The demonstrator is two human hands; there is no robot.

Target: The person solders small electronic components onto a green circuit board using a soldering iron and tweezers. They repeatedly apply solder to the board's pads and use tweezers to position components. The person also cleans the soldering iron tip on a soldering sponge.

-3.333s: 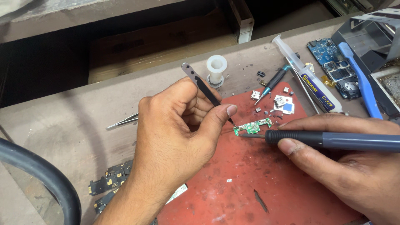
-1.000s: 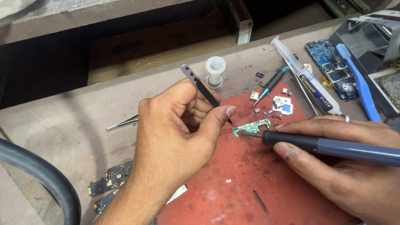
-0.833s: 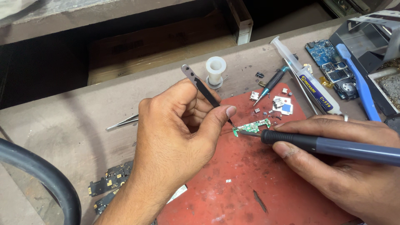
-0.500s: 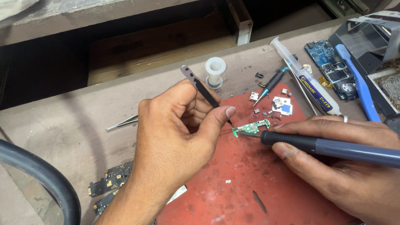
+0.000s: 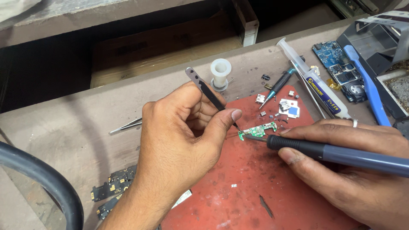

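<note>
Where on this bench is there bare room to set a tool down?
Bare: the red mat below the soldering iron, and the bench left of the left hand, around the spare tweezers. Crowded: above the small green board, near the syringe.

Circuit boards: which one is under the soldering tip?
The small green board on the red mat. The blue board lies far right, and the black boards sit near left, off the mat.

A white spool [image 5: 221, 72], a syringe [image 5: 317, 85], a blue board [image 5: 341, 70] and spare tweezers [image 5: 125, 126] lie about.
</note>
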